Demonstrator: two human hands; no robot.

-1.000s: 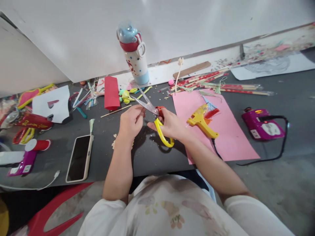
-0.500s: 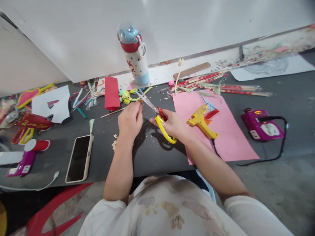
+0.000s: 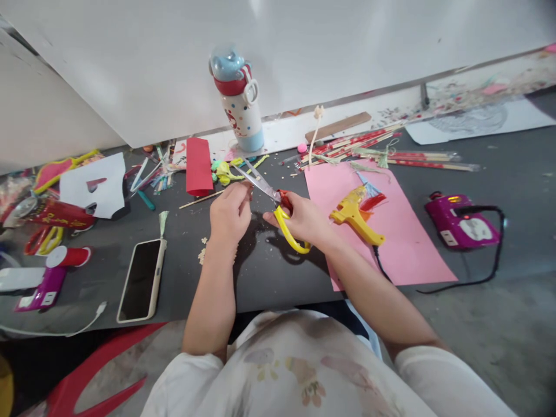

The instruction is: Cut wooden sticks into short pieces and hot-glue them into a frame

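My right hand (image 3: 304,220) grips a pair of scissors (image 3: 264,186) with one yellow and one red handle loop. The blades are parted and point up and left, past the fingertips of my left hand (image 3: 230,213). That left hand is closed in a pinch; whatever lies between its fingers is too small and hidden to name. A thin wooden stick (image 3: 201,199) reaches out from behind the left hand, and I cannot tell if it is held. Small pale bits (image 3: 202,250) lie beside the left wrist. Yellow-green clay pieces (image 3: 226,172) are just beyond the blades.
A bottle (image 3: 240,104) stands at the back. On the right, a yellow glue gun (image 3: 358,214) lies on pink paper (image 3: 408,255), near a purple power box (image 3: 461,220). Wrapped sticks (image 3: 356,143) lie behind. Leftward are a phone (image 3: 139,281), red paper (image 3: 198,165) and red thread (image 3: 72,256).
The scissor blades have spread slightly wider. Both hands stay in nearly the same place, and the whole view has shifted a little.
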